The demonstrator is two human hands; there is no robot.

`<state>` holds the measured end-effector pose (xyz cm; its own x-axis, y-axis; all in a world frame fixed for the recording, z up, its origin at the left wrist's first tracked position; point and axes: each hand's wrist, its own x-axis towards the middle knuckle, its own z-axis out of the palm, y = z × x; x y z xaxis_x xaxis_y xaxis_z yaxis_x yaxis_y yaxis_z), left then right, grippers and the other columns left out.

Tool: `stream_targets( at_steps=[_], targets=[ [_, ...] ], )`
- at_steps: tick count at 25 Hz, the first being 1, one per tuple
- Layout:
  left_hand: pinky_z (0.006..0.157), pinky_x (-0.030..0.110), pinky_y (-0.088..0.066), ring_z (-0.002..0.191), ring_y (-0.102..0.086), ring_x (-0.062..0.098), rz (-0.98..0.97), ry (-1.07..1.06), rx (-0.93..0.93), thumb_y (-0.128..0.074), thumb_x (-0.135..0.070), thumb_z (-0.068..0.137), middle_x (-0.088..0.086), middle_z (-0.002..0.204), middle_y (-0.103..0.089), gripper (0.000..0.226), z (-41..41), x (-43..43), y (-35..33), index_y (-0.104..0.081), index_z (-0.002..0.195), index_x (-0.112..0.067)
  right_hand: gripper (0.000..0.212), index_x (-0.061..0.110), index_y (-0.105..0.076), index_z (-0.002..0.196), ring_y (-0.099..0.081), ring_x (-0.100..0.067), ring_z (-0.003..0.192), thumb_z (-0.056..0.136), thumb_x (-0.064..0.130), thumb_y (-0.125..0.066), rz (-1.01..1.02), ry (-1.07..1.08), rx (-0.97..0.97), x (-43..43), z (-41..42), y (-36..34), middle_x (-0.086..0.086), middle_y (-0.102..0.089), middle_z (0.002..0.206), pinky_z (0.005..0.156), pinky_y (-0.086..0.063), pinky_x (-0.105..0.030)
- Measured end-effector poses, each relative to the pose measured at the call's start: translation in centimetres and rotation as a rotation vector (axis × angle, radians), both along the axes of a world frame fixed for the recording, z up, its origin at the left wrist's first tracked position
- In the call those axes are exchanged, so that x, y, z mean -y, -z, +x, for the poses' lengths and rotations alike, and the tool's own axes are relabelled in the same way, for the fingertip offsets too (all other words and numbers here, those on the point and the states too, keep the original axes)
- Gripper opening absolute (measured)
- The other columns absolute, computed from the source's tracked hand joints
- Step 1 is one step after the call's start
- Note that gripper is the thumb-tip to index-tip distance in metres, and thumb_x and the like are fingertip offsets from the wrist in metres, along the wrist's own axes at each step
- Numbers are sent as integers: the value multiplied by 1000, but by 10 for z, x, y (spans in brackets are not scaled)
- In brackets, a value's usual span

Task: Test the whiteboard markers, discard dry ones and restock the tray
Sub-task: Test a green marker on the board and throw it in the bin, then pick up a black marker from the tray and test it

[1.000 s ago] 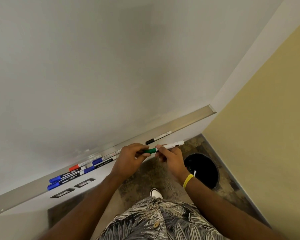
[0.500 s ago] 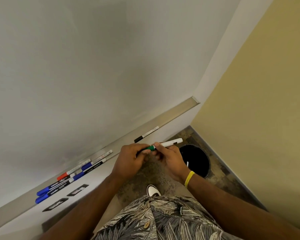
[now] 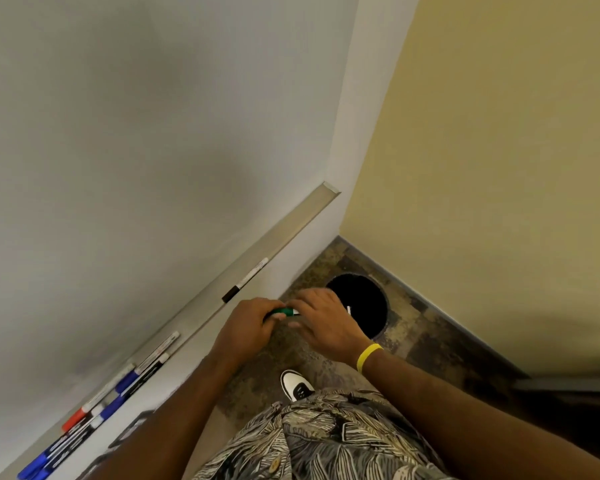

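Note:
Both hands hold a green-capped marker (image 3: 285,312) in front of me, below the whiteboard's metal tray (image 3: 291,226). My left hand (image 3: 248,323) grips the green cap end. My right hand (image 3: 321,318) covers the white barrel, whose tip (image 3: 349,310) shows over the black bin (image 3: 368,303). A black-capped marker (image 3: 245,280) lies alone on the tray to the right. Several blue-capped markers (image 3: 127,382) and a red-capped one (image 3: 75,418) lie on the tray at lower left.
The whiteboard (image 3: 136,150) fills the left. A yellow wall (image 3: 499,168) meets it at the corner on the right. The bin stands on the mottled floor in that corner. My white shoe (image 3: 296,388) is below the hands.
The view has swung to the right and down toward the bin. Both hands with the green marker have moved right; my right hand has closed further over the barrel.

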<state>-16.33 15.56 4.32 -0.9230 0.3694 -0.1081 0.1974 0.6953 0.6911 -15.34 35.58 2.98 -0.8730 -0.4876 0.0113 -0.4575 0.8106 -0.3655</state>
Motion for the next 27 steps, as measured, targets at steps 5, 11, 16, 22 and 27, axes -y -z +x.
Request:
stream_targets(
  at_steps=[5, 11, 16, 22, 27],
  targets=[
    [93, 32, -53, 101, -62, 10, -34, -36, 88, -62, -26, 93, -4, 119, -65, 37, -17, -27, 28, -58, 130, -23, 31, 15, -57, 118, -64, -26, 88, 103, 37, -41, 33, 269, 190, -35, 0, 24, -6, -67, 108, 64, -35, -31],
    [87, 28, -53, 95, -61, 5, -136, 2, 153, -62, -34, 93, -7, 117, -65, 40, -32, -39, 47, -55, 131, -28, 29, 16, -54, 113, -65, -32, 89, 101, 40, -44, 117, 483, 294, -108, -45, 48, -8, -67, 103, 58, -39, -34],
    [92, 31, -51, 105, -61, 11, -154, 2, 141, -60, -36, 94, -4, 123, -63, 39, -49, -46, 48, -56, 130, -24, 51, 15, -41, 145, -50, -33, 127, 101, 41, -45, 80, 566, 323, -145, -84, 47, -11, -51, 142, 97, -47, -45],
    [103, 28, -31, 128, -49, 20, -158, 54, -67, -51, -54, 90, 1, 137, -55, 55, -63, -48, 39, -54, 133, -20, 49, 20, -37, 149, -38, -29, 138, 101, 27, -43, 0, 617, 263, -166, -89, 54, -7, -42, 152, 109, -39, -43],
    [116, 45, -20, 145, -28, 25, -353, 58, -193, -40, -75, 85, 4, 157, -31, 79, -60, -35, 45, -39, 145, -24, 73, 24, -11, 157, -10, -29, 151, 98, 44, -49, 143, 502, 214, -148, -77, 53, -5, -10, 165, 122, -12, -47]
  ],
)
